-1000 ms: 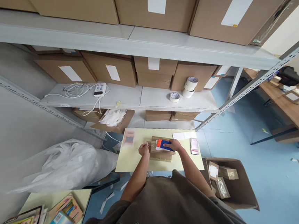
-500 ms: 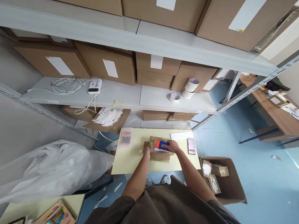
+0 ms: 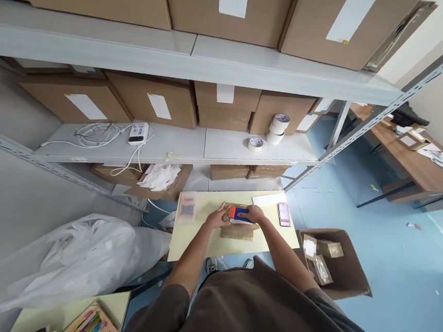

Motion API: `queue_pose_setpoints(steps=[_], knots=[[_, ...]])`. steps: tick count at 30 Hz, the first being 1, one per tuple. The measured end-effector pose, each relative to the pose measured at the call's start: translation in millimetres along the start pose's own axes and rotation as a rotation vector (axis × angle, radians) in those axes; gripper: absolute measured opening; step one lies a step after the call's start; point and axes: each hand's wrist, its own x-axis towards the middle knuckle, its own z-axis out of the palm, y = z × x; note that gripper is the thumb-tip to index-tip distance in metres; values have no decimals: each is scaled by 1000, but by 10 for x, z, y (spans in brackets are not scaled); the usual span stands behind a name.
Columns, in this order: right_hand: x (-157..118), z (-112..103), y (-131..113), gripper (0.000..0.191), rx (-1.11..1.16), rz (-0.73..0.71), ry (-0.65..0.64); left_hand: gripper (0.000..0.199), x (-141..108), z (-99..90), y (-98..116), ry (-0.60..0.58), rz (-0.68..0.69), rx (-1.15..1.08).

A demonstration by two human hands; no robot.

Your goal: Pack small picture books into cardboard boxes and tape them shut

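Right hand (image 3: 254, 214) holds blue-orange tool (image 3: 238, 213) (dispenser, perhaps).

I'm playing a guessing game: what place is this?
Probably a packing room: brown cardboard boxes with white labels line grey metal shelves, round white tape rolls sit there, and an open brown carton holds taped parcels.
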Motion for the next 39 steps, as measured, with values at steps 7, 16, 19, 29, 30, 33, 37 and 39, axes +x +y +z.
queue_pose_setpoints(steps=[7,16,19,29,30,33,37,39], knots=[[-15,-52,97,62,35,3,-24,87,98,45,-75,28,-66,59],[-105,-197,624,65,13,0,-33,76,128,120,-41,29,-62,-52],[-208,-294,963,65,11,24,-25,91,121,129,-7,-15,-66,6],[-483,-559,1937,58,-52,122,-27,106,100,128,139,-256,-98,477],[-508,-597,2031,57,-59,146,-27,106,100,127,145,-260,-100,482],[-562,-666,2248,55,-73,223,-14,109,99,131,160,-255,-113,465],[-468,-544,2155,57,-93,291,24,110,97,149,177,-241,-109,461],[-334,-377,1916,59,-88,312,53,108,96,157,190,-241,-99,453]])
